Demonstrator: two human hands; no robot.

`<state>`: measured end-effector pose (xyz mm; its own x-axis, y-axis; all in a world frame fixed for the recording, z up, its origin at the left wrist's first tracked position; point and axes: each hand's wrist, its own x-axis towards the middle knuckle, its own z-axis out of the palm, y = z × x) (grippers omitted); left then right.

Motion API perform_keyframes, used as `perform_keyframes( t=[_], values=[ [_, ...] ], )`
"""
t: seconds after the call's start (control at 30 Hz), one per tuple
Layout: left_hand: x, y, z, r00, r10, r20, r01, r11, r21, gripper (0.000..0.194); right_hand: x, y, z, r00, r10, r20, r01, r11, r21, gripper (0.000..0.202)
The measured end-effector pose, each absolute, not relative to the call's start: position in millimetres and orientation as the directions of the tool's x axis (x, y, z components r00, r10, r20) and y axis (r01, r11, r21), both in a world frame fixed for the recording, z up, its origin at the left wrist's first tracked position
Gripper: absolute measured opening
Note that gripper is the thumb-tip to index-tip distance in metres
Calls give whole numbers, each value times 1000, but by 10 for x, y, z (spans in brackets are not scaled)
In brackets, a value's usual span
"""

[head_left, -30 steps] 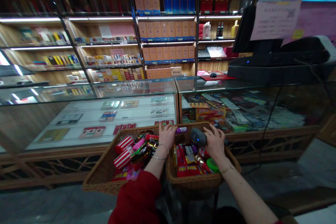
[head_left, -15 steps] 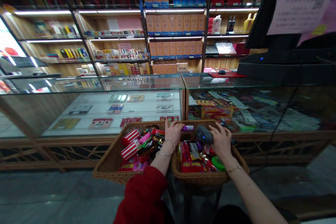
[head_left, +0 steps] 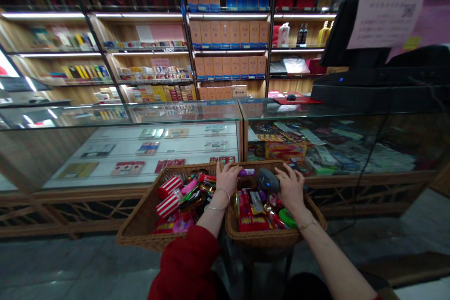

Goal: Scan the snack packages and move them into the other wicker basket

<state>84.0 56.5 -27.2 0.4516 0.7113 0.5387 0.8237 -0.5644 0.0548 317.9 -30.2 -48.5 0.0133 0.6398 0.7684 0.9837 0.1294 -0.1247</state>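
Observation:
Two wicker baskets full of bright snack packets stand side by side below me. My left hand [head_left: 227, 178], with a red sleeve and thin bracelets, lies over the far rim where the left basket [head_left: 138, 227] meets the right basket [head_left: 267, 240], fingers curled on the rim. A small purple tube [head_left: 246, 172] lies just right of those fingers. My right hand [head_left: 290, 188] holds a grey hand-held scanner [head_left: 266, 180] with a blue light, over the red packets [head_left: 246, 208] in the right basket. Red-and-white striped packs [head_left: 169, 195] lie in the left basket.
A glass display counter [head_left: 211, 117] with flat packs inside runs across right behind the baskets. A black till and monitor [head_left: 372, 79] stand on it at the right, a cable hanging down. Lit shelves of boxes [head_left: 228, 47] fill the back wall. Grey floor lies to the left.
Both hands keep their places on the basket rim and the scanner. Only my view has swayed a little, right and then back left.

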Motion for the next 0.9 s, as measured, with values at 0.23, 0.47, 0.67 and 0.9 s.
perform_keyframes(
  t=[0.23,0.47,0.67,0.9],
  values=[
    [840,567,-273,446,713,541,830,-556,49,37,3176,-314,-462,13,646,763,980,143,-138,27],
    [845,525,-222,446,726,523,833,-550,53,37,3203,-290,-505,-4,664,748,982,145,-123,28],
    [843,533,-230,440,730,523,836,-546,59,36,3206,-293,-506,-2,674,738,978,154,-139,28],
    [849,526,-230,442,725,528,836,-546,49,33,3178,-317,-460,7,680,733,978,149,-148,28]
  ],
)
